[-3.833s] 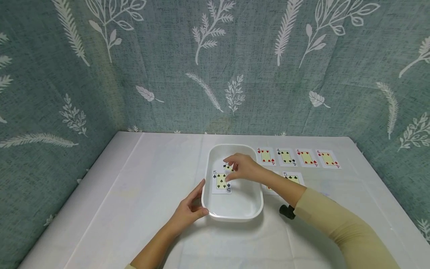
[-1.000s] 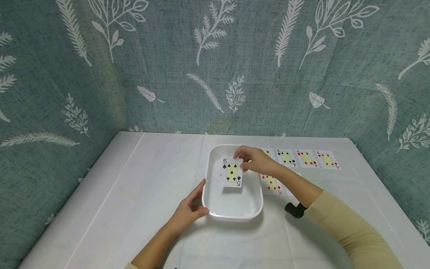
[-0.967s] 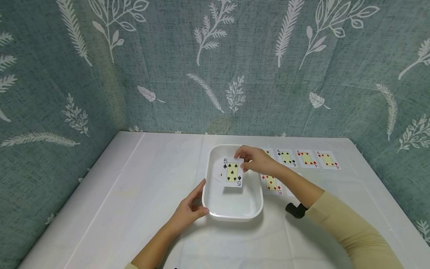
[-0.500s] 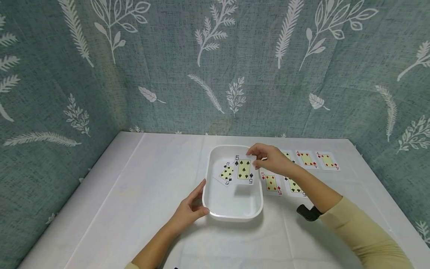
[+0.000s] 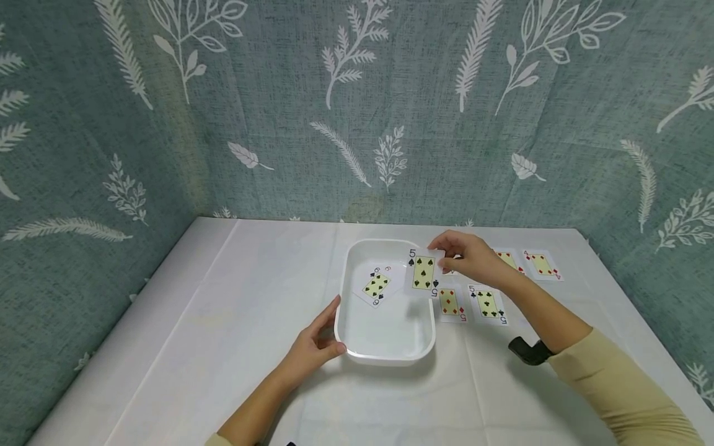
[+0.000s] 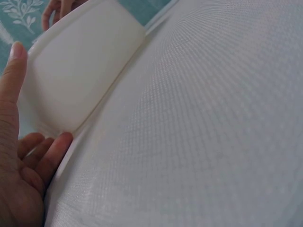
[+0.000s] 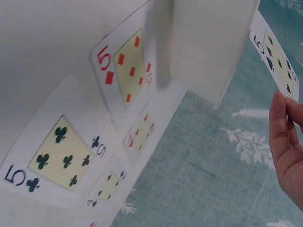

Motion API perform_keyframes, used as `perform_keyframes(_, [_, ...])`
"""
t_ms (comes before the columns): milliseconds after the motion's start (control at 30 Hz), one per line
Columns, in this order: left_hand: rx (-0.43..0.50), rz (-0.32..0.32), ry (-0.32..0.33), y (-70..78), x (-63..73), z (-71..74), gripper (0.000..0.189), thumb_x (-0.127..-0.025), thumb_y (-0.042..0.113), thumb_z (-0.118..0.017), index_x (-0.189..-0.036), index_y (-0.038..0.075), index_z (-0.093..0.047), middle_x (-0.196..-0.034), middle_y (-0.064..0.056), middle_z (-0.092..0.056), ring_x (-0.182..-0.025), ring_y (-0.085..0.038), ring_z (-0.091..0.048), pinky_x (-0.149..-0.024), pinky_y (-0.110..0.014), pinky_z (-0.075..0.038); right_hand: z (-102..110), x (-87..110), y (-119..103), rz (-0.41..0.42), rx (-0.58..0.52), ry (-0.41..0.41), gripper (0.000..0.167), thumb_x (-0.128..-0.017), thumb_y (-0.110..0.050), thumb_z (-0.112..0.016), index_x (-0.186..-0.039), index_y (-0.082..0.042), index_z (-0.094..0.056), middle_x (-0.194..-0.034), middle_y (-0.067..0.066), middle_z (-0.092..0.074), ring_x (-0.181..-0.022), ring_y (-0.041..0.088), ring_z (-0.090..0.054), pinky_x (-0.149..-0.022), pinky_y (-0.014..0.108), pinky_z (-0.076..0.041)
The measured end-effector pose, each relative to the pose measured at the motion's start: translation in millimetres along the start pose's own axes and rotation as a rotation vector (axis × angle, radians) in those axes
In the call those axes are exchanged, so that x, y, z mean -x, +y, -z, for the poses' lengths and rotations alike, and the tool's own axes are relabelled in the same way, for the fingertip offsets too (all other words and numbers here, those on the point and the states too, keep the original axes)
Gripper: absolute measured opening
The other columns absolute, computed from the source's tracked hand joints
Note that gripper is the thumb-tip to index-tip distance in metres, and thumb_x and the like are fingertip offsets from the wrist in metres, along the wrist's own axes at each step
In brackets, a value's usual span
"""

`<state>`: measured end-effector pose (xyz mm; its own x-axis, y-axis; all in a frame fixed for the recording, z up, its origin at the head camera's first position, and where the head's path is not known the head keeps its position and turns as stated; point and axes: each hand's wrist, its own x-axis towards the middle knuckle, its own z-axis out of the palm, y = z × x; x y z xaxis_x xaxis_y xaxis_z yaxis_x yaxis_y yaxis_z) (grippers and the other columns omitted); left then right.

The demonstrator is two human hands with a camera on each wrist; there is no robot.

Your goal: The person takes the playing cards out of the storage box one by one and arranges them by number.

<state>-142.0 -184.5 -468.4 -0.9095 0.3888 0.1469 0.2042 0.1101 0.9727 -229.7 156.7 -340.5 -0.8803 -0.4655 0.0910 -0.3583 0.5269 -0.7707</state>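
Note:
In the head view, my right hand (image 5: 471, 255) pinches the right edge of a five of spades playing card (image 5: 423, 273) between thumb and fingers. The card hangs face up over the far right rim of a white tray (image 5: 385, 358). My left hand (image 5: 309, 350) rests against the tray's left side near its front corner, thumb and fingers spread. In the left wrist view that thumb lies at the rim and the other fingertips touch low on the outer wall. A six of spades (image 5: 376, 285) lies tilted inside the tray, with another card partly under it.
Right of the tray lie a five of diamonds (image 5: 449, 302) and a five of clubs (image 5: 488, 305). Behind them runs a row of fours, ending with a four of diamonds (image 5: 541, 265); my right hand hides part. A patterned curtain (image 5: 357, 155) stands behind the table.
My right hand has lifted the five of spades out of the tray's middle and carried it rightward to the rim, uncovering the six of spades. My left hand stays at the tray.

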Motion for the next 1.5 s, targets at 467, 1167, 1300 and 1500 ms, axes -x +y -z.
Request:
perform_keyframes(467, [-0.014, -0.023, -0.004, -0.6, -0.7, 0.3, 0.084, -0.082, 0.033, -0.072, -0.150, 0.016, -0.027, -0.137, -0.024, -0.047, -0.118, -0.039, -0.050, -0.084, -0.024, -0.051, 18.7, 17.6, 9.9, -0.062, 0.068, 0.023, 0.028, -0.089, -0.001, -0.061, -0.117, -0.002, -0.059, -0.097, 0.012, -0.062, -0.079, 0.017, -0.064, -0.070, 0.027, -0.054])
perform_keyframes(1167, [-0.011, 0.003, -0.004, 1.9, 0.0, -0.5, 0.082, -0.083, 0.030, -0.073, -0.150, 0.019, -0.027, -0.139, -0.024, -0.045, -0.118, -0.038, -0.051, -0.084, -0.023, -0.051, 48.1, 52.1, 38.4, -0.146, 0.108, 0.034, 0.027, -0.090, -0.001, -0.058, -0.117, 0.000, -0.058, -0.102, 0.015, -0.061, -0.081, 0.012, -0.063, -0.070, 0.026, -0.054])
perform_keyframes(1300, [-0.010, 0.006, -0.005, 3.0, 0.5, -0.2, 0.082, -0.083, 0.029, -0.073, -0.151, 0.018, -0.026, -0.138, -0.024, -0.046, -0.118, -0.038, -0.051, -0.084, -0.022, -0.051, 51.3, 56.3, 45.6, -0.167, 0.089, 0.022, 0.028, -0.089, 0.001, -0.059, -0.117, 0.002, -0.058, -0.105, 0.017, -0.061, -0.082, 0.011, -0.061, -0.071, 0.029, -0.055])
perform_keyframes(1500, [-0.010, -0.009, -0.005, 0.1, 0.1, 0.3, 0.082, -0.083, 0.030, -0.072, -0.151, 0.019, -0.027, -0.137, -0.024, -0.046, -0.119, -0.039, -0.050, -0.085, -0.023, -0.051, 56.7, 62.1, 54.1, -0.198, 0.068, -0.030, 0.030, -0.087, 0.002, -0.061, -0.117, 0.003, -0.058, -0.111, 0.020, -0.060, -0.086, 0.012, -0.061, -0.072, 0.035, -0.056])
